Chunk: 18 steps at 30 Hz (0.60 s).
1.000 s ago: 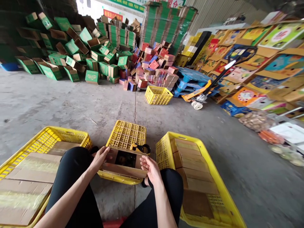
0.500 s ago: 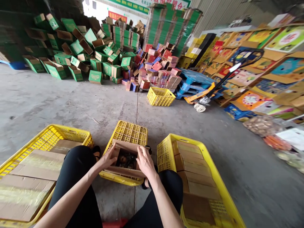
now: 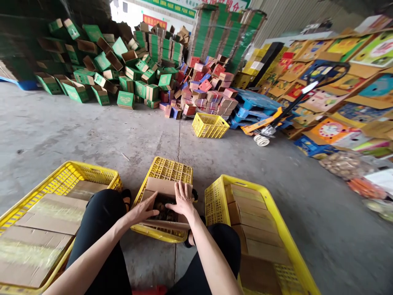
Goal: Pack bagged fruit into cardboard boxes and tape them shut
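Observation:
A small brown cardboard box (image 3: 162, 187) with dark contents sits on an upturned yellow crate (image 3: 167, 170) between my knees. My left hand (image 3: 141, 211) rests on the box's left flap, fingers stretched out and pressing it inward. Flat on the right and far flaps lies my right hand (image 3: 183, 198), fingers spread. A black tape dispenser (image 3: 194, 195) is mostly hidden behind my right hand.
A yellow crate (image 3: 70, 170) of taped cardboard boxes stands at my left. Another yellow crate (image 3: 270, 205) of boxes is at my right. Further off are a small yellow crate (image 3: 210, 125), piles of green boxes (image 3: 125, 98), a pallet jack (image 3: 267, 123) and stacked cartons.
Both hands moved from the box's outer sides onto its top, folding the flaps inward. The opening has narrowed. The tape dispenser is now covered by my right hand.

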Each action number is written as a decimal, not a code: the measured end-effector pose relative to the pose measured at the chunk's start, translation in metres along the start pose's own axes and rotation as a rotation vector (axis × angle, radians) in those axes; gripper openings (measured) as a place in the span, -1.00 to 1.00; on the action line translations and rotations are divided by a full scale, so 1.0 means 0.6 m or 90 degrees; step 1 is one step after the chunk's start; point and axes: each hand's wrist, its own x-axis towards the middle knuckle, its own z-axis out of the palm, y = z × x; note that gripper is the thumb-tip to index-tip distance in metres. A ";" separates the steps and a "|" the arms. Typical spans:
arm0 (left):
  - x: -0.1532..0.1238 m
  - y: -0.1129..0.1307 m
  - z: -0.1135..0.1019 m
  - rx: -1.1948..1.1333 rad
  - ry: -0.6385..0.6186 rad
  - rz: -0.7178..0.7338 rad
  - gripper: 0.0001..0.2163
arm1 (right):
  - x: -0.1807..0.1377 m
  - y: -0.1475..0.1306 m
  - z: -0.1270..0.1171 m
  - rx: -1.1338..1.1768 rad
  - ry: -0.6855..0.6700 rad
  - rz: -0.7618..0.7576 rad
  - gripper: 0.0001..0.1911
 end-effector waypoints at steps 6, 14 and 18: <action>-0.008 0.026 -0.022 0.129 -0.136 0.078 -0.70 | 0.020 -0.005 0.005 -0.016 -0.048 0.029 0.34; 0.023 0.069 -0.043 0.293 -0.093 0.180 -0.75 | 0.020 -0.003 0.029 -0.042 -0.009 0.036 0.33; 0.014 0.069 -0.061 0.365 -0.048 0.138 -0.75 | 0.018 0.005 0.028 -0.024 -0.010 0.014 0.38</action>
